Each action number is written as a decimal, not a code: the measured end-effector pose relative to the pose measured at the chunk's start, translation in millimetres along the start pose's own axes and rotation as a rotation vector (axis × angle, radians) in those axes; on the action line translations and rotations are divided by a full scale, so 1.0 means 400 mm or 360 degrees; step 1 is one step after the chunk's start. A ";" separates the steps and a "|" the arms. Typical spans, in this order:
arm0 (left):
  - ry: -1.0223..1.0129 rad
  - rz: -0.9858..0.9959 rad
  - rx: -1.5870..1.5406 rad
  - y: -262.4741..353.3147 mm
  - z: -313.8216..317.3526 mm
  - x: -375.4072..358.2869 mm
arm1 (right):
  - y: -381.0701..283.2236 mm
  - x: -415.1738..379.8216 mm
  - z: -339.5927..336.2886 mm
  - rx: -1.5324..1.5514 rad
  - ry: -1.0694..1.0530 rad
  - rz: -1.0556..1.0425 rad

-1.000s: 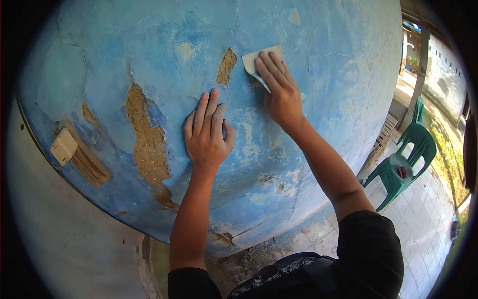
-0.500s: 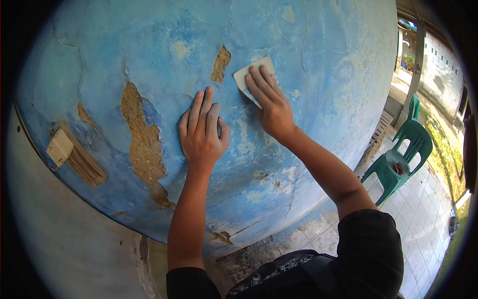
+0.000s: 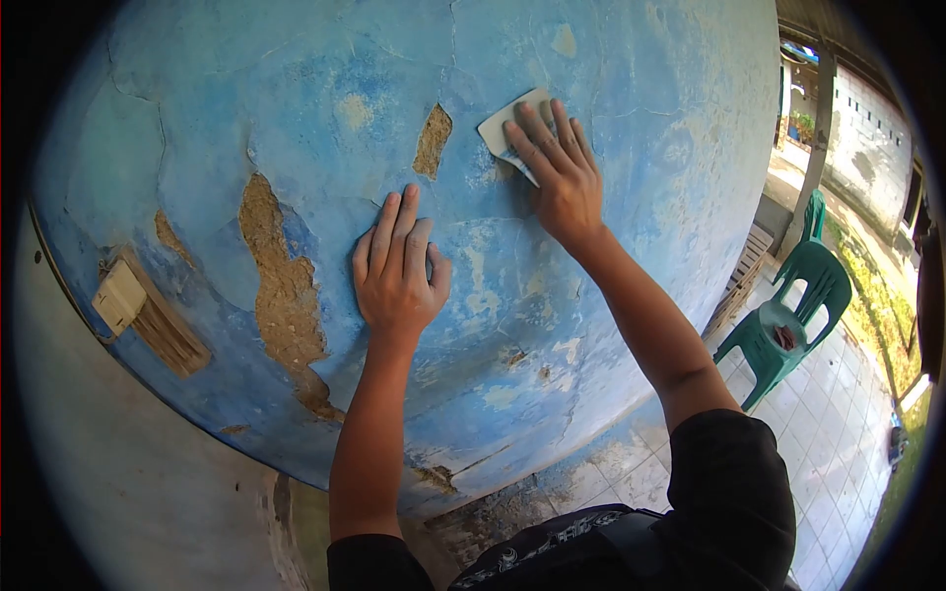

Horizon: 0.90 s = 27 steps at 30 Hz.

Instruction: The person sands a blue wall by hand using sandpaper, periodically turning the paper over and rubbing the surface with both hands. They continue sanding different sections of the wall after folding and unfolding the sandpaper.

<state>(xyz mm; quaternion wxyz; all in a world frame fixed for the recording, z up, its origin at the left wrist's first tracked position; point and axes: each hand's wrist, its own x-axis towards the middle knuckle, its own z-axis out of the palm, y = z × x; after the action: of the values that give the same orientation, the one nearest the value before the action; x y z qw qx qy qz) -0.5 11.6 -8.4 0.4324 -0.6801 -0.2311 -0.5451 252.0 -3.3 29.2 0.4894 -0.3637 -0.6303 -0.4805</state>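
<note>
My right hand (image 3: 564, 177) presses a pale sheet of sandpaper (image 3: 501, 126) against the blue wall (image 3: 522, 246) with its fingers. The sheet's lower edge curls away from the surface, and part of it is hidden under the fingers. Lower and to the left, my left hand (image 3: 399, 266) lies flat on the wall, fingers stretched out, holding nothing. Just above its fingertips is a small patch of bare plaster (image 3: 432, 143). Flaked, whitish paint shows on the wall between and below the two hands.
A long bare patch (image 3: 281, 286) runs down the wall left of my left hand. Further left, a pale switch box (image 3: 118, 295) is mounted beside a wooden block (image 3: 169, 330). A green plastic chair (image 3: 813, 281) stands on the tiled floor (image 3: 808, 453) at right.
My right hand has slid up and to the right along the wall with the sandpaper. The left hand stays in about the same place on the wall.
</note>
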 end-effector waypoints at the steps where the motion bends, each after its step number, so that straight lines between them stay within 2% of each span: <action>1: 0.0001 0.0002 -0.0005 -0.001 0.000 0.000 | -0.008 0.006 0.006 0.0003 0.0041 0.0076; 3: 0.0003 0.0003 -0.0010 -0.001 0.001 0.002 | -0.049 -0.003 0.020 0.0188 0.0076 0.0189; 4: -0.0002 0.0002 -0.0006 -0.001 0.001 0.002 | -0.077 -0.025 0.015 0.0275 -0.0024 0.0182; 7: -0.0006 0.0004 0.0002 0.000 0.001 0.000 | -0.062 -0.037 0.013 0.0302 -0.0092 0.0090; 10: -0.0002 0.0007 0.0023 -0.002 0.002 0.005 | -0.023 0.016 0.009 0.0209 0.0024 0.0065; 12: -0.0017 0.0006 0.0029 0.002 -0.002 0.003 | -0.079 0.026 0.027 0.0351 0.0158 0.0384; 13: -0.0024 -0.0004 0.0021 0.004 -0.002 0.005 | -0.108 0.000 0.033 0.0405 0.0143 0.0389; 17: -0.0038 0.0001 0.0006 0.000 -0.006 0.005 | -0.131 -0.089 0.033 0.0503 -0.0099 0.0156; 20: -0.0012 0.0005 0.0022 -0.001 0.000 0.002 | -0.086 0.006 0.039 0.0433 0.0006 0.0160; 22: -0.0025 -0.0019 0.0026 0.001 -0.005 0.003 | -0.121 0.050 0.065 0.0394 0.0289 0.0426; 23: -0.0035 -0.0019 0.0002 0.002 -0.007 0.004 | -0.146 0.036 0.074 0.0404 0.0295 0.0489; 24: -0.0042 -0.0022 0.0007 0.005 -0.010 0.002 | -0.174 -0.012 0.069 0.0411 0.0291 0.0491; 26: -0.0056 -0.0036 -0.0001 0.004 -0.010 0.006 | -0.223 -0.109 0.069 0.0522 0.0052 0.0435; 27: -0.0061 -0.0036 -0.0006 0.007 -0.013 0.002 | -0.211 -0.114 0.057 0.0418 -0.0023 0.0351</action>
<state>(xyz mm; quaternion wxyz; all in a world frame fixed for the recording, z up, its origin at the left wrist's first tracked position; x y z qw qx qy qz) -0.9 5.6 -8.5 0.4204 -0.6887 -0.2459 -0.5372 179.3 -3.8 -37.2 0.5780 -0.3669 -0.6475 -0.3348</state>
